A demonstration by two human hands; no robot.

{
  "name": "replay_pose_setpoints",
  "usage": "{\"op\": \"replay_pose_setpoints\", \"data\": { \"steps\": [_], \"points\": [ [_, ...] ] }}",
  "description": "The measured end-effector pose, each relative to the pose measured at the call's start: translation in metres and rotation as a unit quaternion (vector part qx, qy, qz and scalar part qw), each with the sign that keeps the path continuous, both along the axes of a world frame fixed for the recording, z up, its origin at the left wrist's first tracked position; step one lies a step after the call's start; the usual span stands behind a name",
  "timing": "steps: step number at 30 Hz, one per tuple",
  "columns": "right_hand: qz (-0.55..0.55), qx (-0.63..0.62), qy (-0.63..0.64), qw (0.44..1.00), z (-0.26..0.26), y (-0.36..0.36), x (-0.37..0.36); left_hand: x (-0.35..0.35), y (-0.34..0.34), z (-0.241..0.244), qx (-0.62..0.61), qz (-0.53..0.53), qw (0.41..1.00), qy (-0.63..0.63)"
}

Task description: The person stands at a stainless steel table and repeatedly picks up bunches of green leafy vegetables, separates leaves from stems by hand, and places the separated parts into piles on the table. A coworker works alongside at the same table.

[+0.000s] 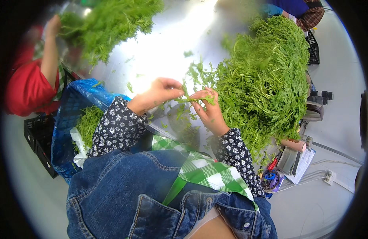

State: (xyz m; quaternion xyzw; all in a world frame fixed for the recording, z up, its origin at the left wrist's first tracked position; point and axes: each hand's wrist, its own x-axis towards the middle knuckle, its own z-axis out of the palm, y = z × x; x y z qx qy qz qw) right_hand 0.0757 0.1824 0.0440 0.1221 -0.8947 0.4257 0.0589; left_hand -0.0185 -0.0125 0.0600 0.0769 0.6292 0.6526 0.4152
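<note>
Between my hands is a leafy green sprig [185, 97], held above a shiny metal table [169, 44]. My left hand [158, 94] pinches its stem between thumb and fingertips. My right hand [209, 110] grips the same sprig just to the right, with leaves showing over its fingers. Close beside my right hand rises a large heap of leafy greens [264, 86] with serrated leaves. Loose leaf scraps [179, 112] are scattered on the metal below both hands.
Left of me, a crate lined with blue plastic [63, 128] holds greens [90, 122]. Another person's arm [48, 59] reaches into a second heap [118, 27] at upper left. A co-worker's blue glove [272, 10] is at upper right. A pink bottle [294, 145] lies right of the heap.
</note>
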Motion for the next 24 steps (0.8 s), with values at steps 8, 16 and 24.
{"op": "replay_pose_setpoints", "data": {
  "steps": [8,16,24],
  "points": [
    [-0.048,0.032,-0.005,0.998,-0.004,-0.004,0.004,0.002,0.005,0.003,-0.018,0.029,0.999,0.022],
    [-0.016,0.098,0.041,0.994,0.004,-0.002,0.0,0.005,0.007,0.006,-0.035,0.041,0.999,-0.005],
    [-0.004,0.178,0.062,0.982,0.01,-0.003,0.0,0.001,0.004,0.004,-0.07,-0.004,0.998,0.001]
  ]
}}
